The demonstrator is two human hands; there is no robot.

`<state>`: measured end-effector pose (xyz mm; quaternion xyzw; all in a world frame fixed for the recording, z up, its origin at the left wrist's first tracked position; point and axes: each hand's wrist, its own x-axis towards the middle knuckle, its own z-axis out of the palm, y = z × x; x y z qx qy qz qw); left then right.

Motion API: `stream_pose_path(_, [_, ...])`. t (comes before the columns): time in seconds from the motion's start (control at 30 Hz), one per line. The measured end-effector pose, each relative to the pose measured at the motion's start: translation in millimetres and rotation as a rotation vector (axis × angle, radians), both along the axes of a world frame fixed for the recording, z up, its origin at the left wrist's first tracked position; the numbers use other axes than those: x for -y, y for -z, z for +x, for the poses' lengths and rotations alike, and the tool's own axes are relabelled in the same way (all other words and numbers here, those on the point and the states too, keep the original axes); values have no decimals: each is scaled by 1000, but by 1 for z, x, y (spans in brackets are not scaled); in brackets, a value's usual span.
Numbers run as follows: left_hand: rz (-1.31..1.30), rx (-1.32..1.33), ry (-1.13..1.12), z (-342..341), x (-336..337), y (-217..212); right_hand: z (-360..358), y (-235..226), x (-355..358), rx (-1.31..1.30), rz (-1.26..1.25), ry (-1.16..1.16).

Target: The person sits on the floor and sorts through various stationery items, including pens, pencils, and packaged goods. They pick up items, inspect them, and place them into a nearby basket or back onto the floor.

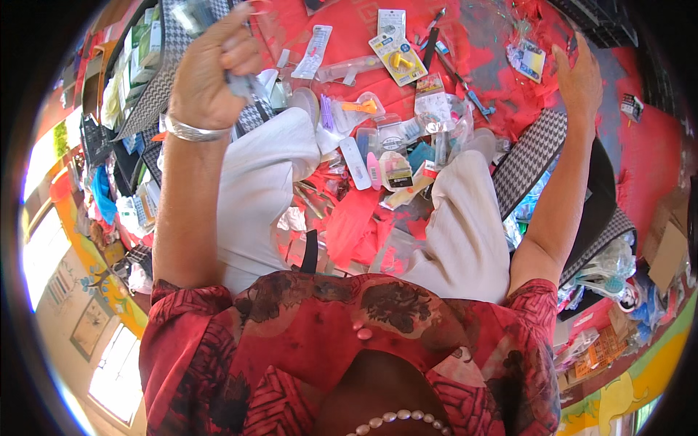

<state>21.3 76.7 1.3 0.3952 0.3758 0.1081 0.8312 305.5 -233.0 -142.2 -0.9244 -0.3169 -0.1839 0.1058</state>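
Left hand: fingers curled, hold too blurred to tell. Right hand: fingers parted, no hold visible, near blue-white pack, likely light, stiff; pinch its edges.

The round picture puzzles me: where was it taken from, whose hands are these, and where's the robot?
There is no robot here, just a person with bare hands. A wide, bending lens worn on the head looks down, so you see the wearer's own patterned shirt and pale trousers.

Between and beyond the knees, small goods lie over crumpled red sheeting: a card pack with a yellow item, purple sticks, a pink oval thing.

The left hand is raised with bent fingers; blur hides what it holds, if anything. The right hand is open and looks empty, near a small blue-and-white packet.
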Motion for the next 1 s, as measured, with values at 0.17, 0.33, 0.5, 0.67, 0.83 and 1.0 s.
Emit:
stream_pose_path(0.17, [104, 52, 153, -2, 27, -11, -56, -100, -86, -1126, 461, -261])
stream_pose_path(0.33, [50, 40, 200, -7, 60, -29, -138, -160, -136, -1689, 557, -462])
stream_pose_path(0.5, [2, 153, 271, -18, 69, -40, -165, -204, -126, -1735, 643, -256])
stream_pose_path(0.67, [-11, 251, 348, -24, 78, -39, -197, -221, -102, -1608, 871, -115])
stream_pose_path(0.83, [-48, 214, 391, -31, 90, -38, -218, -220, -91, -1414, 752, -125])
stream_pose_path(1.0, [-158, 247, 457, -30, 85, -38, -213, -219, -78, -1487, 870, 20])
